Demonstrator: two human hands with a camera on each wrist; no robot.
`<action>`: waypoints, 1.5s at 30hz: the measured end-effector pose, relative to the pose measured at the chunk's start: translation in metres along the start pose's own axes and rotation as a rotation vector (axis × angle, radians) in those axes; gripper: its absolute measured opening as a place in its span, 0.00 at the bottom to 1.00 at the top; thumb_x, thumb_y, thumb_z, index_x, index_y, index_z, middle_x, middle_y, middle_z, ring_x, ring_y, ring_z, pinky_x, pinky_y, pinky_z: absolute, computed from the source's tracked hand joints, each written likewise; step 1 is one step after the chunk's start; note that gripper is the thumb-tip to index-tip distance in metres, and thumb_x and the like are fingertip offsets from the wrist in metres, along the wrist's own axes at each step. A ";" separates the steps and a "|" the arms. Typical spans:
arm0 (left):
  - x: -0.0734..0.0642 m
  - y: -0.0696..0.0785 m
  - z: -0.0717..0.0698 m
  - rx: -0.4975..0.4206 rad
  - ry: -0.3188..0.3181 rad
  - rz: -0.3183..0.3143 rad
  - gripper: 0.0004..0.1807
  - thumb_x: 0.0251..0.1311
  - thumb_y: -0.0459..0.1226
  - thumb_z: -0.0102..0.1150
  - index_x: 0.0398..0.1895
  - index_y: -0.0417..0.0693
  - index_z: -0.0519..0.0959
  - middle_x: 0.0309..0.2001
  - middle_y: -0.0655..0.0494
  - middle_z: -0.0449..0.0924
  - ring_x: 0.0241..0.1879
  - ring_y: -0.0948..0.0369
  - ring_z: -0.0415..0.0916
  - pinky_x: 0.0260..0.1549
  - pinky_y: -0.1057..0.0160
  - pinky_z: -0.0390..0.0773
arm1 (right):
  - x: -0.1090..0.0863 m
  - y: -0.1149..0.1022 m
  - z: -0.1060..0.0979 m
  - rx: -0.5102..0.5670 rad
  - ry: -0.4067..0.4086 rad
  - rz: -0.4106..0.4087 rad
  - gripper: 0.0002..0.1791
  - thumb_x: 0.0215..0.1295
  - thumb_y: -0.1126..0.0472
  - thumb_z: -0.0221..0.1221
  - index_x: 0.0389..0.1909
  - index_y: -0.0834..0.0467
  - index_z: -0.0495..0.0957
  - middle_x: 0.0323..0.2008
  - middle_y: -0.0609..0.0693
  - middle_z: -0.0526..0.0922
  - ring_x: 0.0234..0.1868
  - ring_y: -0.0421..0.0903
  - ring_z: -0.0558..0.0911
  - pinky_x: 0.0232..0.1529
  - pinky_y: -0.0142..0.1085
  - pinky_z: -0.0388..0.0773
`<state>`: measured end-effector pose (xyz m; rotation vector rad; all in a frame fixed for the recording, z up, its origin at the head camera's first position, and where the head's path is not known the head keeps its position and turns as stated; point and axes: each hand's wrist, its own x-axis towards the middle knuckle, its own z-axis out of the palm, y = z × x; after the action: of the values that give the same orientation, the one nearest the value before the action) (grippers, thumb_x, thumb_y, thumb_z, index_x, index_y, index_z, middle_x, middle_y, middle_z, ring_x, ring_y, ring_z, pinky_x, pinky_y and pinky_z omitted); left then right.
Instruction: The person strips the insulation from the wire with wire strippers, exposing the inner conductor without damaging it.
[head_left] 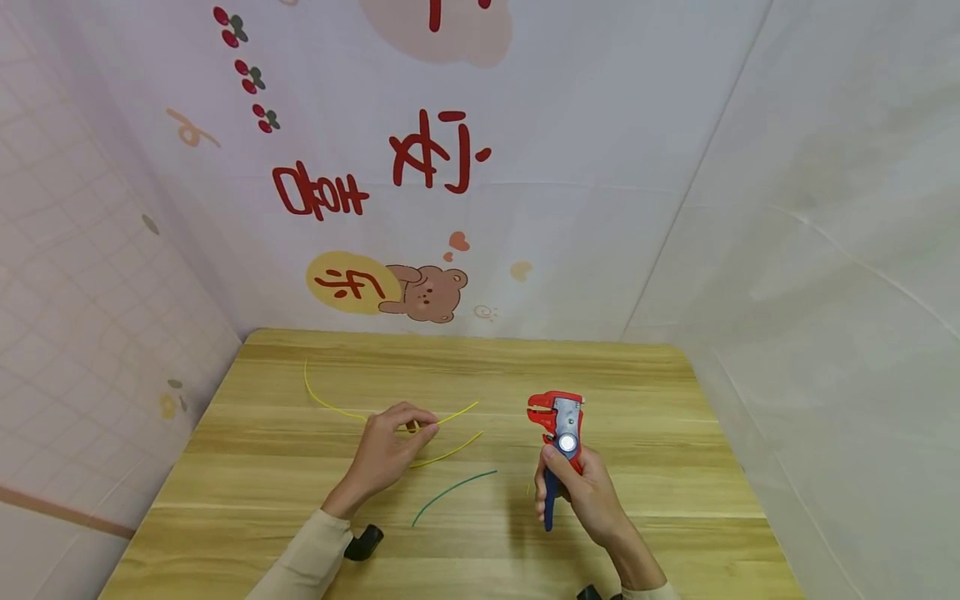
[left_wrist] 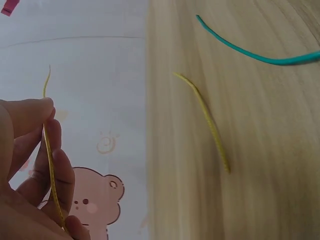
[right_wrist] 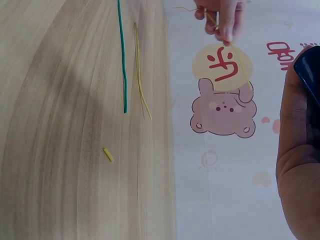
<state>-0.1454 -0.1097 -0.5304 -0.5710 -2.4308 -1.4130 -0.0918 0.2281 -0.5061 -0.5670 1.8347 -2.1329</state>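
Note:
Between thumb and fingers, my left hand (head_left: 388, 452) pinches a long yellow wire (head_left: 459, 411). One end sticks out past the fingertips to the right, and the rest trails back to the left. My right hand (head_left: 594, 497) grips a wire stripper (head_left: 567, 417) with a red head and blue handles, its head pointing away from me and its mouth facing left. The stripper and the held wire are apart. A second yellow wire (left_wrist: 207, 117) lies on the table below the left hand. Nearer to me is a curved green wire (head_left: 450, 492).
A short yellow piece (right_wrist: 108, 154) lies on the wooden table (head_left: 637, 375), left of the right hand. A black wrist-worn part (head_left: 364, 542) sits beside the left sleeve. Behind the table hangs a white printed cloth (head_left: 570, 250), with more cloth at both sides.

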 end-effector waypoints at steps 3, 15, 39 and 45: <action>-0.001 -0.007 0.003 0.009 -0.027 -0.036 0.06 0.72 0.32 0.76 0.44 0.53 0.94 0.37 0.63 0.91 0.38 0.67 0.83 0.43 0.62 0.84 | 0.000 0.000 0.000 0.003 -0.005 0.006 0.22 0.95 0.62 0.42 0.43 0.78 0.70 0.28 0.44 0.85 0.25 0.43 0.90 0.28 0.51 0.92; 0.000 -0.030 0.011 0.028 -0.145 -0.119 0.09 0.75 0.30 0.72 0.53 0.46 0.93 0.47 0.49 0.94 0.45 0.60 0.85 0.50 0.60 0.85 | -0.001 0.001 0.001 -0.003 -0.031 0.000 0.22 0.95 0.62 0.42 0.43 0.78 0.70 0.29 0.44 0.86 0.27 0.42 0.91 0.31 0.51 0.93; 0.011 -0.063 0.025 0.072 -0.182 -0.233 0.09 0.75 0.29 0.71 0.53 0.45 0.93 0.49 0.50 0.93 0.49 0.55 0.88 0.54 0.57 0.88 | -0.003 0.001 0.000 0.000 -0.024 0.019 0.23 0.96 0.61 0.41 0.46 0.79 0.70 0.32 0.45 0.87 0.31 0.42 0.92 0.37 0.55 0.94; 0.012 -0.071 0.030 0.086 -0.172 -0.245 0.09 0.75 0.29 0.72 0.52 0.47 0.93 0.49 0.54 0.93 0.51 0.54 0.91 0.61 0.47 0.88 | -0.004 0.000 0.000 0.004 -0.017 0.020 0.23 0.96 0.60 0.41 0.46 0.79 0.70 0.33 0.45 0.87 0.32 0.42 0.92 0.37 0.52 0.94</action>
<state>-0.1899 -0.1133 -0.5943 -0.4010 -2.7632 -1.3897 -0.0888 0.2299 -0.5063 -0.5620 1.8193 -2.1119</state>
